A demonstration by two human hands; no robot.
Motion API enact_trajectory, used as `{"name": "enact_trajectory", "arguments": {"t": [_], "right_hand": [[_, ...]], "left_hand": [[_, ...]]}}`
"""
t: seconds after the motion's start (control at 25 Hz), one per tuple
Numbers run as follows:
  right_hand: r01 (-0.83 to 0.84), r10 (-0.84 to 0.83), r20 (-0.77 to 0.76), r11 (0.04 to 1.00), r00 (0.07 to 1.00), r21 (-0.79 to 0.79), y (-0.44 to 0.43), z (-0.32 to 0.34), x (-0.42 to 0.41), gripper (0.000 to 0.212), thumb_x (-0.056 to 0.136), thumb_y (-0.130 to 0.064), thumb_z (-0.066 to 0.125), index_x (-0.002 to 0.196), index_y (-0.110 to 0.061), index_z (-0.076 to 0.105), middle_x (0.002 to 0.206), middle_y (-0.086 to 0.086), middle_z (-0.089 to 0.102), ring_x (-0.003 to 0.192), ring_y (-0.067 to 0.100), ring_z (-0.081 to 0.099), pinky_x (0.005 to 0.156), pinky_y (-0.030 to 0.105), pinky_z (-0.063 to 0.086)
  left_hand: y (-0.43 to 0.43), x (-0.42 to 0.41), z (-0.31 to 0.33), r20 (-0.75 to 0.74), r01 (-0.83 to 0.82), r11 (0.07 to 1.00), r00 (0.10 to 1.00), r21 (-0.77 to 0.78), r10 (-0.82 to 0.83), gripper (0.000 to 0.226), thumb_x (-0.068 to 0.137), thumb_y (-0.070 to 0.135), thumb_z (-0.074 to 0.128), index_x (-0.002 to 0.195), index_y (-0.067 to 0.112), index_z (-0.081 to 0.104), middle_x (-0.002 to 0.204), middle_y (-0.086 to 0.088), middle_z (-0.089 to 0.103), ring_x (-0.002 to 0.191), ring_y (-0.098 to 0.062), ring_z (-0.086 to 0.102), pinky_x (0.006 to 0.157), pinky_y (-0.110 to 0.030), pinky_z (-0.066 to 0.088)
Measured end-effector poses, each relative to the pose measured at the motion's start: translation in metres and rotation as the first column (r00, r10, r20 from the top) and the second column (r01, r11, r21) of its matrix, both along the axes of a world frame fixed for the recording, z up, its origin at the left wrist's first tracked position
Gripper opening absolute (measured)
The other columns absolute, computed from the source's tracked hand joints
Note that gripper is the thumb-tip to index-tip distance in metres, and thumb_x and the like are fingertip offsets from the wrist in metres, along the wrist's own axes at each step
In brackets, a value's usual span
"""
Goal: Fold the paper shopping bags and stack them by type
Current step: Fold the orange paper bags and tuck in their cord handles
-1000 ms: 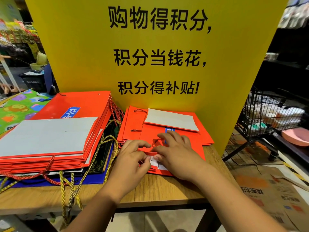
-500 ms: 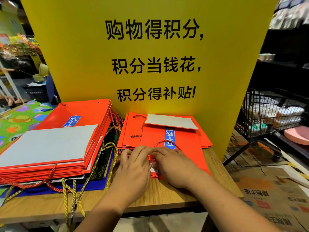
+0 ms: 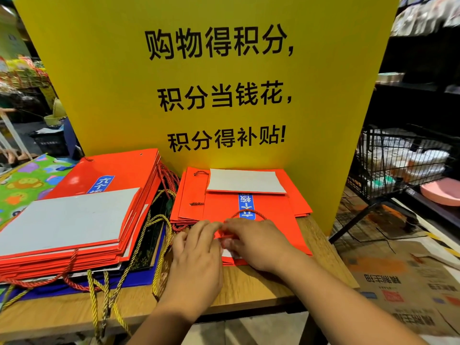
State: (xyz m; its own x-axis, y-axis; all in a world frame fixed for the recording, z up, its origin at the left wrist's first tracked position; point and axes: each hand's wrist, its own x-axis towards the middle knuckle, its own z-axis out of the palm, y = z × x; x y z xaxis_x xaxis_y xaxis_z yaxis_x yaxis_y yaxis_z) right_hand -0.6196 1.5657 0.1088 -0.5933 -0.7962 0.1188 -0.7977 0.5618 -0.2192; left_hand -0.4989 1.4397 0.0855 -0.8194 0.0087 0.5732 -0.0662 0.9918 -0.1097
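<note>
Closer together now, your left hand (image 3: 196,260) and right hand (image 3: 256,242) seemingly pinch the near rim of the top red bag (image 3: 271,220): light, stiff, crease-prone paper, so keep to its edges.

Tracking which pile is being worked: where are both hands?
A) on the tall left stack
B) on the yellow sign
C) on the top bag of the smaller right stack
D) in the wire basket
C: left hand and right hand meet at the near end of the top red bag.
</note>
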Motion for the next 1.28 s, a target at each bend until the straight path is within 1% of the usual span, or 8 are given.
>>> {"name": "enact_trajectory", "arguments": {"t": [0.2, 0.32, 0.44, 0.64, 0.84, 0.96, 1.12, 1.28], "right_hand": [[0.014, -0.015, 0.031, 1.000, 0.999, 0.011, 0.001, 0.007, -0.009, 0.044, 0.096, -0.052, 0.052, 0.137, -0.035, 0.047, 0.149, -0.008, 0.042, 0.133, 0.019, 0.045, 0.100, 0.045, 0.043], [0.073, -0.073, 0.006, 0.997, 0.997, 0.017, 0.003, 0.003, -0.007, 0.050, 0.094, -0.058, 0.051, 0.137, -0.032, 0.050, 0.147, -0.008, 0.042, 0.134, 0.022, 0.039, 0.101, 0.043, 0.034], [0.117, -0.112, -0.073, 0.991, 0.991, 0.068, 0.003, -0.001, -0.005, 0.052, 0.094, -0.064, 0.045, 0.135, -0.034, 0.052, 0.140, -0.008, 0.046, 0.126, 0.024, 0.035, 0.094, 0.043, 0.027], [0.104, -0.101, -0.034, 0.992, 0.994, 0.076, 0.009, 0.005, -0.007, 0.049, 0.099, -0.061, 0.037, 0.140, -0.034, 0.047, 0.141, -0.006, 0.050, 0.128, 0.021, 0.041, 0.097, 0.047, 0.028], [0.094, -0.090, -0.073, 0.994, 0.993, 0.053, 0.013, -0.001, -0.004, 0.047, 0.095, -0.061, 0.047, 0.134, -0.036, 0.048, 0.141, -0.010, 0.046, 0.128, 0.022, 0.039, 0.098, 0.045, 0.034], [0.014, -0.013, 0.014, 0.998, 1.000, -0.056, 0.018, -0.008, -0.005, 0.056, 0.081, -0.071, 0.054, 0.128, -0.040, 0.056, 0.134, -0.020, 0.047, 0.128, 0.011, 0.036, 0.098, 0.039, 0.031], [-0.057, 0.085, 0.211, 0.989, 0.974, -0.134, 0.029, -0.009, -0.018, 0.045, 0.083, -0.066, 0.055, 0.119, -0.042, 0.067, 0.134, -0.022, 0.050, 0.128, 0.002, 0.033, 0.102, 0.035, 0.024], [-0.085, 0.107, 0.078, 0.967, 0.991, -0.240, 0.027, -0.021, -0.025, 0.009, 0.097, -0.029, 0.057, 0.094, -0.029, 0.065, 0.101, -0.015, 0.061, 0.101, 0.007, 0.051, 0.087, 0.033, 0.037]], "left_hand": [[-0.005, 0.008, 0.011, -0.055, 0.057, 0.864, 0.998, 0.500, -0.034, 0.021, 0.090, 0.035, 0.050, 0.078, 0.026, 0.064, 0.132, 0.015, 0.051, 0.124, -0.011, 0.043, 0.094, -0.042, 0.037], [-0.017, 0.015, 0.034, -0.137, 0.195, 0.308, 0.970, 0.931, -0.199, 0.027, 0.086, 0.041, 0.058, 0.069, 0.024, 0.068, 0.128, 0.021, 0.058, 0.122, -0.009, 0.052, 0.100, -0.040, 0.040], [-0.020, 0.028, 0.060, -0.388, 0.316, -0.319, 0.902, 0.893, -0.191, 0.021, 0.085, 0.016, 0.061, 0.068, 0.015, 0.074, 0.129, -0.004, 0.066, 0.120, -0.023, 0.059, 0.091, -0.037, 0.045], [-0.025, 0.041, 0.087, -0.571, 0.340, -0.569, 0.767, 0.748, -0.293, 0.031, 0.070, 0.018, 0.085, 0.094, 0.001, 0.075, 0.127, -0.015, 0.063, 0.123, -0.024, 0.058, 0.088, -0.027, 0.054], [-0.030, 0.030, 0.073, -0.441, 0.284, -0.385, 0.793, 0.878, -0.421, 0.038, 0.085, 0.040, 0.070, 0.062, 0.010, 0.064, 0.128, -0.018, 0.063, 0.107, -0.022, 0.061, 0.088, -0.030, 0.050], [-0.036, 0.002, 0.052, -0.230, 0.243, 0.013, 0.934, 0.970, -0.275, 0.069, 0.084, 0.076, 0.040, 0.051, 0.018, 0.057, 0.105, -0.009, 0.074, 0.103, -0.023, 0.065, 0.087, -0.038, 0.044], [-0.046, -0.020, 0.008, 0.098, 0.106, 0.613, 0.952, 0.783, -0.290, 0.009, 0.093, 0.041, 0.059, 0.094, 0.035, 0.066, 0.122, 0.020, 0.065, 0.120, 0.005, 0.054, 0.099, -0.031, 0.044], [-0.051, -0.026, -0.008, 0.254, 0.111, 0.757, 0.902, 0.644, -0.348, 0.030, 0.099, 0.042, 0.051, 0.127, 0.038, 0.059, 0.146, 0.026, 0.042, 0.145, 0.007, 0.018, 0.116, -0.025, 0.021]]}}
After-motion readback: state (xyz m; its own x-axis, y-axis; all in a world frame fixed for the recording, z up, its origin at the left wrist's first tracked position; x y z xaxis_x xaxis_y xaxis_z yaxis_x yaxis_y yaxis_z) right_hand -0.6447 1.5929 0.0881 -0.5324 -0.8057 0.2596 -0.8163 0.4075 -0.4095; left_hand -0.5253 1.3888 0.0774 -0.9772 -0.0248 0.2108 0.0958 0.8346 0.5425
